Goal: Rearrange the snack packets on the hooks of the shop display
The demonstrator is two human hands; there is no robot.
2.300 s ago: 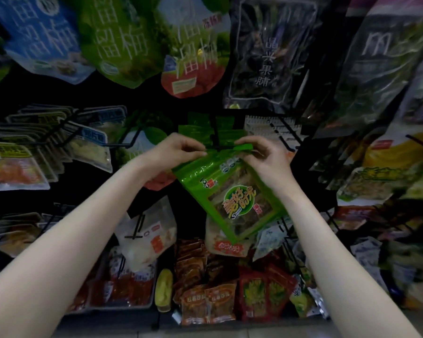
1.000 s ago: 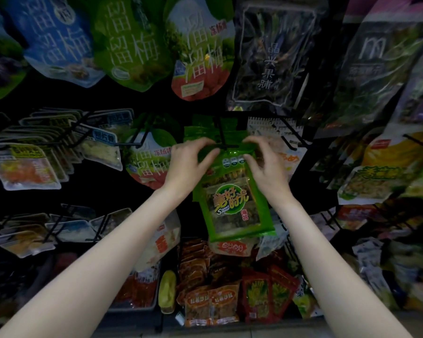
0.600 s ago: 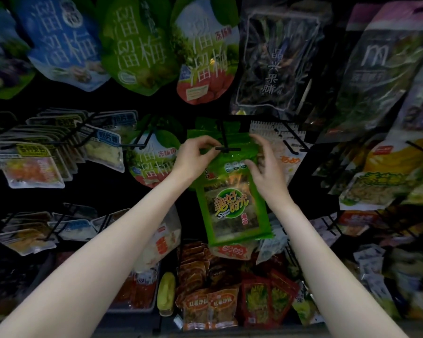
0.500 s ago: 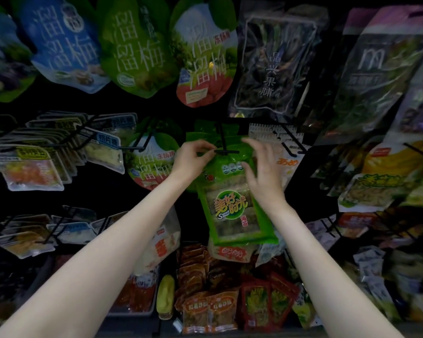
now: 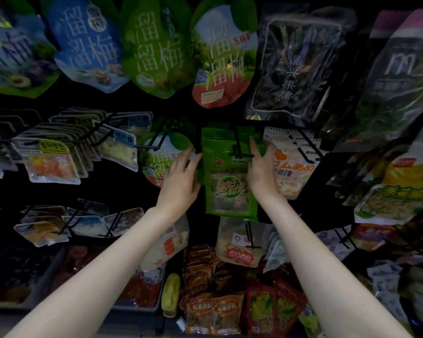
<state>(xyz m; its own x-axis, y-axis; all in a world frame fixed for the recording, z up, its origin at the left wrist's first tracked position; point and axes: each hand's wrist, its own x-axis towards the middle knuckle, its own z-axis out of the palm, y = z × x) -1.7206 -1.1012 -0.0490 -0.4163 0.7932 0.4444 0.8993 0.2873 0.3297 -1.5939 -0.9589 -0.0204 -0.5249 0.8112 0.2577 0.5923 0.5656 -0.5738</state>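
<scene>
A green snack packet (image 5: pixel 230 189) hangs upright on a black hook (image 5: pixel 238 150) in the middle row, in front of more green packets. My left hand (image 5: pixel 181 181) is at the packet's left edge with straight, spread fingers, holding nothing. At the packet's right edge my right hand (image 5: pixel 260 167) has its fingers straight and pointing up, and whether it touches the packet is unclear.
Large plum packets (image 5: pixel 156 47) hang in the top row. Clear packets on hooks (image 5: pixel 51 162) fill the left side. An orange-print packet (image 5: pixel 293 167) hangs right of the green one, a white-red packet (image 5: pixel 239 245) hangs below, and red sachets (image 5: pixel 213 311) lie at the bottom.
The green packet went from tilted in both hands onto the hook, where it hangs straight. Both hands have let go of its top and opened beside it.
</scene>
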